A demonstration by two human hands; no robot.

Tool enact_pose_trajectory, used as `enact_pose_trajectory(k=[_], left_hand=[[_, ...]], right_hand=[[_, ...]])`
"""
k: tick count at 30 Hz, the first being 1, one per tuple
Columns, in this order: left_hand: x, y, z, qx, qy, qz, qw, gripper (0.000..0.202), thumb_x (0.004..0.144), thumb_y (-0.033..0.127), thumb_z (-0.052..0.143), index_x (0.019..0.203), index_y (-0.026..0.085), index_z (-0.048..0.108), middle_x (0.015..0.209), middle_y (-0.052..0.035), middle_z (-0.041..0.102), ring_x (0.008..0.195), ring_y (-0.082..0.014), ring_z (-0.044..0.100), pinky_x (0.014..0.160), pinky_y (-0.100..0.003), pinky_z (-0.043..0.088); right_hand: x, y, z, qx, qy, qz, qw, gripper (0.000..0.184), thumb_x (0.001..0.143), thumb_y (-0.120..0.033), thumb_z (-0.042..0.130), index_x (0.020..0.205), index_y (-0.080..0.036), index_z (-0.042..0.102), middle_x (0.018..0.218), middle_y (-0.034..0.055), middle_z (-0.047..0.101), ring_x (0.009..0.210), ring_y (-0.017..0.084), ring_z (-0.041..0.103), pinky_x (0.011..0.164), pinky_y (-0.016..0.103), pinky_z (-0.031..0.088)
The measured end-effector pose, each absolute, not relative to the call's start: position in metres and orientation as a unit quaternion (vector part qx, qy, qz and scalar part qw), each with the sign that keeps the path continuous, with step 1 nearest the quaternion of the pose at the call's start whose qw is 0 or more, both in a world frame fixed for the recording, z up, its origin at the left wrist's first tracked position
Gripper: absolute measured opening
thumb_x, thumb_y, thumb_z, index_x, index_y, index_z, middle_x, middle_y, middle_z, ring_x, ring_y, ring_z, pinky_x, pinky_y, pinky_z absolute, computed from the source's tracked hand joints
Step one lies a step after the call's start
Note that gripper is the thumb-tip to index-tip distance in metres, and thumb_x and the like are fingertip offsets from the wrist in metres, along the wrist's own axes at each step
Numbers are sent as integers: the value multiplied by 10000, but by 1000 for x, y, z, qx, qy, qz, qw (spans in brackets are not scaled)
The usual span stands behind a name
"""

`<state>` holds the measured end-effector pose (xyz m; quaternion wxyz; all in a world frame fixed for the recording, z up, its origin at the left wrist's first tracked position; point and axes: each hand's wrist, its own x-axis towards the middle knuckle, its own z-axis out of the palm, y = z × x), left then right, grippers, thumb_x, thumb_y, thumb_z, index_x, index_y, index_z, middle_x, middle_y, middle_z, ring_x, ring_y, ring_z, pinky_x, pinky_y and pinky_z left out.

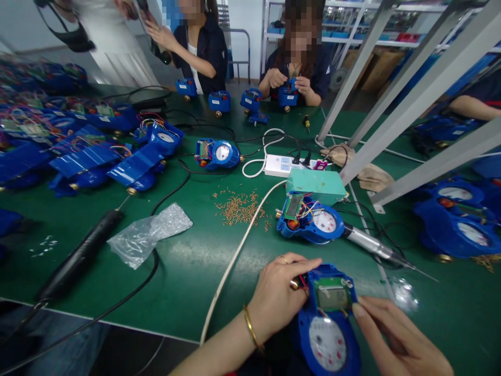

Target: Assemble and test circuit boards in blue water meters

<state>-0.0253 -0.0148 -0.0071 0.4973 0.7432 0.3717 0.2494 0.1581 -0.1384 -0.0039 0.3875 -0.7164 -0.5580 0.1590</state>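
A black power tool (78, 258) and a plastic bag (148, 235) lie on the green table (188, 271). The left hand (276, 297) is closed round the blue meter (329, 334) at its upper left edge. The meter's long axis points away from the person, dial end nearest. The right hand (399, 339) lays straight fingers on its right side; whether they clasp it I cannot tell

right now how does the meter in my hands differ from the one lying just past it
The held meter sits between the left hand and right hand; the far meter lies untouched. The held meter's board end points away; the far meter lies sideways, coloured wires loose. Both are blue with white dials.
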Motion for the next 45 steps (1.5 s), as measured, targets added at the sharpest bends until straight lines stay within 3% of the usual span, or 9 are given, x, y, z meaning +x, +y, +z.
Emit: enact_pose_trajectory(k=[2, 5, 8, 13, 16, 31, 38, 41, 45], left_hand=[[-24, -16, -8, 734, 376, 263, 500, 651, 703, -35, 561, 1242, 311, 676, 1166, -25, 713, 1066, -191, 658, 973, -354, 521], [-23, -16, -9, 725, 382, 272, 505, 624, 717, -21, 578, 1231, 317, 682, 1151, -23, 718, 1056, -186, 661, 970, -348, 521], [-23, -16, -9, 721, 382, 272, 511, 616, 720, -14, 587, 1228, 320, 683, 1157, -26, 718, 1056, -189, 664, 970, -353, 520], [-21, -17, -8, 708, 383, 288, 519, 598, 719, -21, 581, 1208, 301, 698, 1114, -30, 733, 1033, -190, 669, 952, -344, 525], [-22, -16, -7, 705, 381, 287, 526, 598, 712, -35, 587, 1203, 286, 705, 1113, -41, 735, 1036, -198, 669, 956, -342, 519], [-36, 0, -6, 718, 306, 270, 565, 485, 748, 148, 768, 1214, 260, 692, 1178, -72, 713, 1087, -214, 658, 977, -369, 511], [-68, 17, 8, 754, 176, 160, 613, 957, 693, 251, 834, 1512, 264, 339, 1542, -104, 431, 1403, -274, 441, 1175, -437, 349], [-61, 3, 8, 751, 222, 222, 581, 937, 633, 321, 880, 1445, 224, 423, 1480, -124, 492, 1357, -279, 486, 1151, -423, 381], [-44, -16, -1, 732, 282, 305, 540, 678, 651, 384, 876, 1241, 212, 589, 1247, -82, 661, 1158, -250, 616, 1039, -402, 461]], right_hand=[[161, -133, -6, -701, -557, 185, 406, 315, 913, -347, 627, 1211, -269, 693, 1188, 62, 682, 943, 218, 711, 777, 255, 606], [166, -124, -8, -662, -582, 212, 421, 572, 941, -369, 599, 1483, -304, 431, 1479, 78, 486, 1241, 258, 584, 938, 311, 565], [172, -114, -10, -601, -651, 255, 388, 716, 921, -435, 638, 1543, -311, 305, 1491, 84, 477, 1347, 265, 479, 1036, 358, 498], [175, -99, -6, -568, -711, 202, 363, 569, 842, -362, 754, 1375, -310, 561, 1296, 61, 642, 1194, 239, 615, 995, 313, 527], [173, -93, 0, -557, -725, 185, 361, 502, 835, -336, 758, 1313, -277, 615, 1248, 72, 661, 1147, 245, 638, 964, 315, 545], [172, -90, 6, -538, -750, 150, 355, 482, 851, -338, 738, 1307, -244, 613, 1221, 90, 663, 1115, 258, 644, 932, 354, 563], [176, -92, 6, -546, -750, 177, 328, 515, 868, -331, 727, 1348, -268, 551, 1280, 75, 617, 1183, 245, 588, 989, 359, 517], [178, -93, 4, -550, -747, 182, 326, 527, 869, -333, 727, 1357, -276, 537, 1293, 75, 604, 1189, 249, 582, 992, 372, 509], [177, -92, 4, -553, -745, 182, 326, 529, 870, -335, 729, 1358, -273, 533, 1287, 72, 604, 1189, 245, 573, 993, 374, 500]])
